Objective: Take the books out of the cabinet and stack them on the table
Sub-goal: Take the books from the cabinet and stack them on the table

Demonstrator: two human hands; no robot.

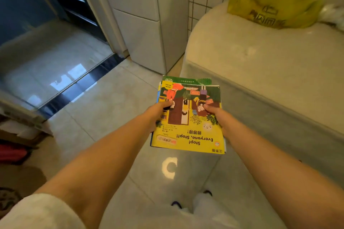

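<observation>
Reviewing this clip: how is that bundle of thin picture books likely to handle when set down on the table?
The books look thin and soft-covered, so probably floppy; both the left hand and right hand grip them. Glossy covers and already uneven edges suggest they may slide apart. Likely light for their size.

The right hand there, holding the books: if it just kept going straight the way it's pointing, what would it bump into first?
Probably the table. The right hand points ahead, gripping the stack of books with the left hand, and the table's front edge lies just beyond the stack. Depth is unclear.
</observation>
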